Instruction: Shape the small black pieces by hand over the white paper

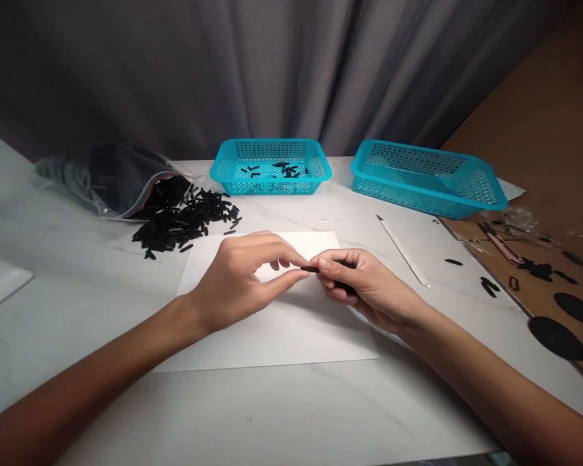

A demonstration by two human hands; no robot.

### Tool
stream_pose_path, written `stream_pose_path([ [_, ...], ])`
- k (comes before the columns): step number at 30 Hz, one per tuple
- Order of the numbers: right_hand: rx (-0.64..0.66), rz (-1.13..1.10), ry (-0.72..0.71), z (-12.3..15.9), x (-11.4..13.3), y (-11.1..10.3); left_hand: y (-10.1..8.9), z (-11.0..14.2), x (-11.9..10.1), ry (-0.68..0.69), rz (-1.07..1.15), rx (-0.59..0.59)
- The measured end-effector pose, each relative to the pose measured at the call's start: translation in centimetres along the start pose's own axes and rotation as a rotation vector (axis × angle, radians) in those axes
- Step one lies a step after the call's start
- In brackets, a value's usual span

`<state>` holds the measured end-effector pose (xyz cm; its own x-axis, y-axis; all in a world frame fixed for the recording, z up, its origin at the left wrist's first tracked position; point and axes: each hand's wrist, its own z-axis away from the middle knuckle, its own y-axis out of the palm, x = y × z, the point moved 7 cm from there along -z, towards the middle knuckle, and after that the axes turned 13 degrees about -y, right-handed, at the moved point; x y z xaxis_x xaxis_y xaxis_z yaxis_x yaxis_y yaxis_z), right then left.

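My left hand [252, 268] pinches one end of a small black elongated piece [310, 268] between thumb and fingertips, above a white sheet [272, 336]. At its other end, the thumb and forefinger of my right hand [364, 281] grip the same piece. More black material [344, 285] is tucked in my right palm, mostly hidden by the fingers. Left of the sheet, a heap of similar black pieces [189, 217] spills from a clear zip bag [121, 184] lying on its side.
A turquoise basket [271, 189] with several black pieces stands at the back, beside a second turquoise basket [412, 194]. A white pencil-like stick [403, 250] lies right. Beyond it are a pink-handled cutter [502, 244] and black ovals [558, 338] near a brown board [539, 252].
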<state>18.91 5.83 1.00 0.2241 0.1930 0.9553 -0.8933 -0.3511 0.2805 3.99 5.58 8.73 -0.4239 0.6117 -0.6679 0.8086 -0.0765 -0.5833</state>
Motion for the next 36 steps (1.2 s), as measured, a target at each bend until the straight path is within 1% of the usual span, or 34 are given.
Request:
stream_pose_path([
  [2, 0.026, -0.021, -0.009, 0.0, 0.2, 0.0, -0.5, 0.0, -0.1, -0.001, 0.005, -0.058],
  [4, 0.038, -0.033, -0.023, 0.0, 0.4, -0.1, -0.7, -0.1, -0.1, -0.013, 0.015, -0.081],
  [8, 0.012, -0.036, -0.050, 0.0, 0.9, -0.1, -0.8, -0.2, -0.3, -0.017, 0.049, -0.073],
  [13, 0.034, -0.094, -0.071, 0.1, 1.3, 0.3, -0.8, -0.2, -0.3, -0.037, 0.055, -0.075],
  [19, 0.067, -0.149, -0.056, 0.3, 1.3, 0.6, -1.1, -0.1, -1.1, 0.041, 0.072, -0.098],
  [27, 0.145, -0.193, -0.075, 0.4, 1.5, 1.0, -1.5, 0.1, -2.3, 0.091, 0.086, -0.102],
  [36, 0.181, -0.219, -0.079, 0.7, 1.7, 1.3, -1.5, 0.4, -3.4, 0.111, 0.079, -0.101],
])
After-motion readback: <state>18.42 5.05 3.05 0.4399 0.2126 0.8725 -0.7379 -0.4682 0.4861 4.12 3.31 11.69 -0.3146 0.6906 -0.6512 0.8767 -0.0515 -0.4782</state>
